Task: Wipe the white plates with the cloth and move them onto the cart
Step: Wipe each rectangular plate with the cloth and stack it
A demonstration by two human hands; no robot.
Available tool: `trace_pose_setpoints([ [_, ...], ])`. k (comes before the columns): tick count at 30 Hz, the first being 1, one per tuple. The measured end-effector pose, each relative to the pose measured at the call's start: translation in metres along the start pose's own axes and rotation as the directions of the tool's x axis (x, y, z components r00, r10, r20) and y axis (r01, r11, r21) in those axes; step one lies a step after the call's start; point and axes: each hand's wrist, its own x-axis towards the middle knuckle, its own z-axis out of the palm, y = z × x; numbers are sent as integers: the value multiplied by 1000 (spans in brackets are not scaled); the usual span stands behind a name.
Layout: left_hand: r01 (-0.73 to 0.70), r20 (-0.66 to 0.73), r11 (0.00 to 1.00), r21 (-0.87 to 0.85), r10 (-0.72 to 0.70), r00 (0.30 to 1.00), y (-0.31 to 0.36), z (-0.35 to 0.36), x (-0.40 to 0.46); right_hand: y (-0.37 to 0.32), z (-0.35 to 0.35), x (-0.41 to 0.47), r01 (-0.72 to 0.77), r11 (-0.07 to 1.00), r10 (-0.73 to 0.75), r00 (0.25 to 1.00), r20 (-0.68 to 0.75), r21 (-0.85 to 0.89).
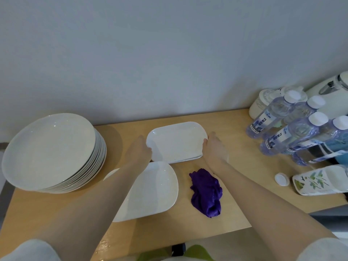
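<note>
Both hands on the far rect plate, approx 12 o'clock on the table, close to the wall. L hand grips its 9 o'clock short edge, fingers curled round the rim; R hand grips the 3 o'clock edge the same way, thumb over the rim. Can't tell if the plate is lifted or flat on the table.

2nd rect plate sits toward 6 o'clock of the first, edges nearly touching; L forearm crosses over its 9 o'clock part. Looks like another white rim pokes out under it at 9 o'clock, not sure.

Purple cloth bunched on the table at 3 o'clock of the 2nd plate, just beside it, under the R forearm line, not held.

Stack of round plates at 9 o'clock on the table, overhanging the table edge a bit.

At 3 o'clock: cluster of water bottles w/ white caps, white jar behind them, white kettle at 2 o'clock, a loose white cap and a floral-print tray nearer the front edge.

Cart not in view.
</note>
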Motion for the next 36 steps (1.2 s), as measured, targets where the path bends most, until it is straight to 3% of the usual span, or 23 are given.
trace_pose_setpoints([
  [9, -19, -41, 968, -252, 9, 999, 7, -11, 2, -22, -22, -8, 0, 949, 28, 996, -85, 315],
  [13, -37, -62, 901, -433, 12, 998, 11, -33, -7, -27, -27, -24, 24, 882, 32, 993, -111, 470],
  [17, -113, -164, 887, -447, 43, 986, -2, -60, -35, -31, -27, -54, 55, 835, -6, 996, -91, 548],
  [20, -84, -172, 880, -468, 3, 985, -22, -73, -63, -32, -20, -84, 81, 860, -45, 995, -84, 504],
  [27, -17, -178, 863, -505, -84, 980, -84, -71, -122, -33, 22, -137, 97, 972, -82, 994, -77, 215],
  [36, 18, -122, 866, -499, -91, 988, -120, -66, -142, -40, 43, -164, 114, 992, -118, 990, -82, -50],
])
